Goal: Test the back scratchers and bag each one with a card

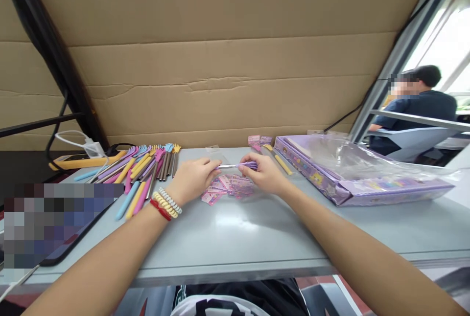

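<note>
Between my hands a purple back scratcher with a thin metal rod (pixel 229 166) lies level above the table. My left hand (pixel 196 176) pinches its left end, and my right hand (pixel 262 171) closes around the purple part at the right. Just below are small pink printed cards (pixel 231 186) in a loose pile, some seemingly in clear plastic. To the left lies a heap of back scratchers (pixel 141 167) with metal rods, coloured grips and claw-shaped heads in purple, pink, blue and yellow. A yellow-gripped back scratcher (pixel 282 163) rests just beyond my right hand, beside more pink cards (pixel 259 141).
A purple printed box (pixel 330 186) with clear plastic over it sits at the right. Left are a blurred-out tablet-like device (pixel 88 228), a yellow device (pixel 79 160) and a white charger (pixel 93 148). Cardboard (pixel 227 61) walls the back; a person (pixel 422 105) sits beyond the frame.
</note>
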Motion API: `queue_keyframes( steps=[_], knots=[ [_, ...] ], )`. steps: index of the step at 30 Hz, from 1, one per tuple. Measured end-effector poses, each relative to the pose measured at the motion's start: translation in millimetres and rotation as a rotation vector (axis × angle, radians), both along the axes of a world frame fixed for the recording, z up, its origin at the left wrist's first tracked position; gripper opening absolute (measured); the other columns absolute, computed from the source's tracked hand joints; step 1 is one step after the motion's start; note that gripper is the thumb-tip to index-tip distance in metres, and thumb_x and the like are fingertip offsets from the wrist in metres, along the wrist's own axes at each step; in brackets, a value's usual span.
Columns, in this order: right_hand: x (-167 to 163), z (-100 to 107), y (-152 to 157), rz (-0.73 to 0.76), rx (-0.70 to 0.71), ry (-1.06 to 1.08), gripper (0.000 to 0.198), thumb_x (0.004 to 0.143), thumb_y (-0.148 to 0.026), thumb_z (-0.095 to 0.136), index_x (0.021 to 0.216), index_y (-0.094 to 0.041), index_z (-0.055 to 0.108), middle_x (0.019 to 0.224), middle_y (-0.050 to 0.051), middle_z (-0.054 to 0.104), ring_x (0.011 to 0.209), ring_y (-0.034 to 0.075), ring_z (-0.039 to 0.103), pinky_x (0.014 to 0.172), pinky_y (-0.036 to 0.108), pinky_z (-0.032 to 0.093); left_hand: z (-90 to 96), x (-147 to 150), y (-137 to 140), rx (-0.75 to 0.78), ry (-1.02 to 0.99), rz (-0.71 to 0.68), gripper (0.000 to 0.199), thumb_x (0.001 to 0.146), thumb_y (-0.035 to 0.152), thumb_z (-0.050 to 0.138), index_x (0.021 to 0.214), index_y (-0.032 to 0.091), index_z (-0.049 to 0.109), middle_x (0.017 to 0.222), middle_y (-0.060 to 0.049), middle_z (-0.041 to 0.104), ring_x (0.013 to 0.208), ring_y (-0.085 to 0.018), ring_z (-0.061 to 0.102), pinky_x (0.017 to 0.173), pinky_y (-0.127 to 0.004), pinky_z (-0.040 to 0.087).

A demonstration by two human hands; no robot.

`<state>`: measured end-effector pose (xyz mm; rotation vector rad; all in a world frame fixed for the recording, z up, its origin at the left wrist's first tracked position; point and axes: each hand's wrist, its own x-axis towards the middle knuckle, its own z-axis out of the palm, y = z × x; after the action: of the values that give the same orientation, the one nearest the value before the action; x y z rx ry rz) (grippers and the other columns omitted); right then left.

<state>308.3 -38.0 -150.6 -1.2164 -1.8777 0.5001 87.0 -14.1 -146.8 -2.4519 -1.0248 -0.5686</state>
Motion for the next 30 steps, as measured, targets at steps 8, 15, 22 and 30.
queue_keyframes(
  steps=[8,15,22,30],
  knots=[
    [-8.4,-2.0,-2.5,0.028,0.093,-0.1,0.014,0.081,-0.029,0.052,0.08,-0.017,0.059,0.068,0.003,0.063,0.061,0.013,0.051,0.059,0.026,0.039,-6.2,9.3,-0.1,0.035,0.046,-0.039,0.039,0.096,0.039,0.027,0.109,0.024,0.061,0.077,-0.004,0.064,0.059,-0.017,0.058,0.051,-0.027,0.032],
    [52.1,19.8,2.1,-0.171,0.036,0.104,0.017,0.074,-0.034,0.061,0.076,-0.017,0.059,0.05,-0.002,0.054,0.043,0.009,0.043,0.045,0.024,0.033,19.6,-42.6,29.8,0.052,-0.045,0.122,0.035,0.092,0.033,0.032,0.094,0.02,0.065,0.089,-0.007,0.068,0.084,-0.022,0.06,0.069,-0.033,0.036],
    [102.7,43.4,-2.8,-0.199,0.155,0.699,0.025,0.062,-0.034,0.074,0.067,-0.017,0.056,0.049,-0.004,0.053,0.03,0.004,0.033,0.033,0.023,0.019,33.7,-98.4,53.8,0.09,-0.209,0.361,0.034,0.09,0.031,0.033,0.093,0.022,0.066,0.097,-0.008,0.063,0.099,-0.026,0.051,0.087,-0.042,0.03],
    [111.6,75.0,-43.8,-0.368,0.342,1.166,0.025,0.068,-0.005,0.066,0.051,-0.021,0.058,0.043,-0.004,0.053,0.035,0.004,0.048,0.04,0.028,0.025,34.3,-130.8,57.6,0.073,-0.365,0.494,0.04,0.09,0.036,0.032,0.099,0.018,0.066,0.105,-0.011,0.059,0.105,-0.029,0.046,0.09,-0.045,0.028]
  ],
)
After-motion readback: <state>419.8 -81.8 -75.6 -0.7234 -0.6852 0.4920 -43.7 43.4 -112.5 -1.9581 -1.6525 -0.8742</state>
